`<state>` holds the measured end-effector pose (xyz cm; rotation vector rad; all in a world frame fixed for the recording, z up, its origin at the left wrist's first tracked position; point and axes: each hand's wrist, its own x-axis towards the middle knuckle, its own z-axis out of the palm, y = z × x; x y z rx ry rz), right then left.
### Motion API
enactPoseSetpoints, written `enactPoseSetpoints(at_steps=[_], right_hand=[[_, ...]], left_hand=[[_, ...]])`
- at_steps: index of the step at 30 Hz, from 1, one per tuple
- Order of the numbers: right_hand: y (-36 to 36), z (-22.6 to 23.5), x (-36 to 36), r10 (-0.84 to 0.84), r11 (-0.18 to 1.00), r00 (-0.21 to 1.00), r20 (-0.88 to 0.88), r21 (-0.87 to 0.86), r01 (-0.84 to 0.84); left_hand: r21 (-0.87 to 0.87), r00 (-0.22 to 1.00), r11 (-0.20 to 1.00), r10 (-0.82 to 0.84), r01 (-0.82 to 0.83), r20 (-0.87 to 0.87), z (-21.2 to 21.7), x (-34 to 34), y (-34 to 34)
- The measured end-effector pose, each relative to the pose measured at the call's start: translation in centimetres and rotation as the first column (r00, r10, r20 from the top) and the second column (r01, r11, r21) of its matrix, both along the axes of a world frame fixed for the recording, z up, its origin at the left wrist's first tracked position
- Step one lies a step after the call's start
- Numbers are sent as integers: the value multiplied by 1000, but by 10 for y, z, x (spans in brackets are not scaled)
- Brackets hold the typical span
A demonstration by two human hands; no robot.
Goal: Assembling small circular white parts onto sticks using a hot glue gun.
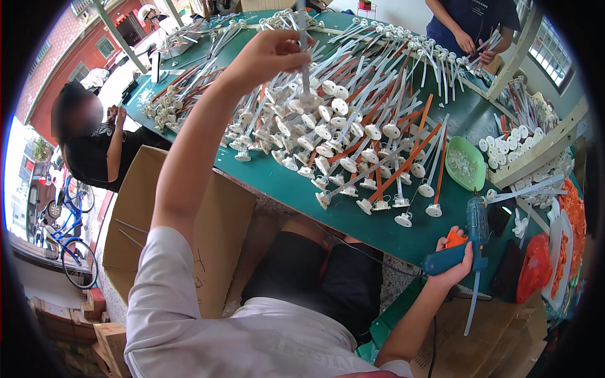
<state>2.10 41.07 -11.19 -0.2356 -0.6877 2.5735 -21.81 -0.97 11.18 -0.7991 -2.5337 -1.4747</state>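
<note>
Raised over the far side of the heap, my left hand [271, 58] pinches a pale grey strip [306, 82] that hangs upright. Its lower end overlaps the white pieces behind, so I cannot tell what is fixed there. My right hand [459, 268], at the table's front edge, is wrapped round the handle of a blue glue gun [478, 225] with an orange trigger. The gun's nozzle points away from me, and a translucent glue stick [471, 305] sticks out of its back. Between my hands lies a large heap of white round-based pieces [328, 135] with grey and orange strips.
A green bowl [465, 164] of small clear bits sits beyond the glue gun. Wooden rails [542, 148] border the green table [265, 179] at right, near a red plastic bag [533, 268]. Co-workers stand at left and far right. An open cardboard box [183, 227] is below my left arm.
</note>
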Motion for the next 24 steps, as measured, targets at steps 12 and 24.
enactPoseSetpoints(at_steps=[12, 24], right_hand=[[-4, 6, -1, -70, 998, 992, 106, 16, 69], [-3, 5, -2, -23, 999, 994, 106, 44, 19]], left_hand=[[-264, 915, 964, 66, 45, 398, -36, -147, 54], [-566, 865, 817, 202, 109, 459, -65, -178, 80]])
